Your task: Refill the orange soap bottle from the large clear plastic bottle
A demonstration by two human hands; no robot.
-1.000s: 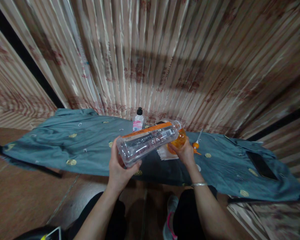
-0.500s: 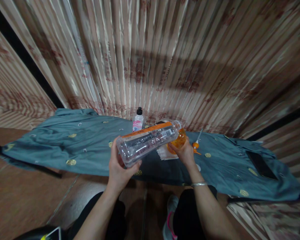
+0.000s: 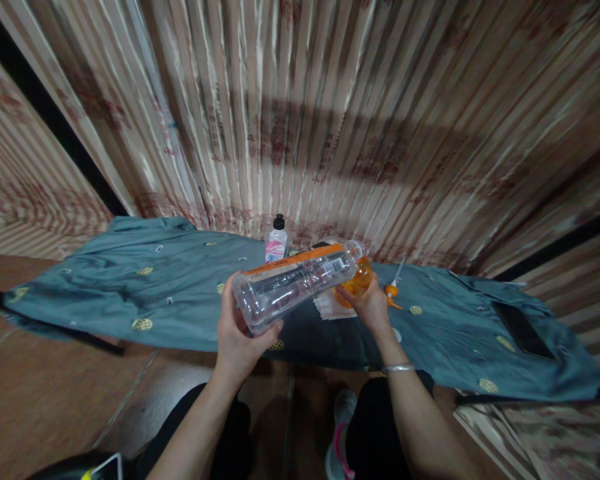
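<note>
My left hand (image 3: pixel 237 333) is wrapped round the bottom end of a large clear plastic bottle (image 3: pixel 295 283) with an orange label strip. The bottle lies nearly level, its mouth pointing right. My right hand (image 3: pixel 369 308) grips a small orange container (image 3: pixel 356 281) that stands on the cloth, right at the big bottle's mouth. Both hands are over a table covered with a teal patterned cloth (image 3: pixel 130 293).
A small clear bottle with a black cap and pink label (image 3: pixel 277 241) stands at the table's back. An orange pump nozzle (image 3: pixel 393 288) lies right of my right hand. White paper (image 3: pixel 327 308) lies under the orange container. A dark phone (image 3: pixel 523 330) rests at the far right. Striped curtains hang behind.
</note>
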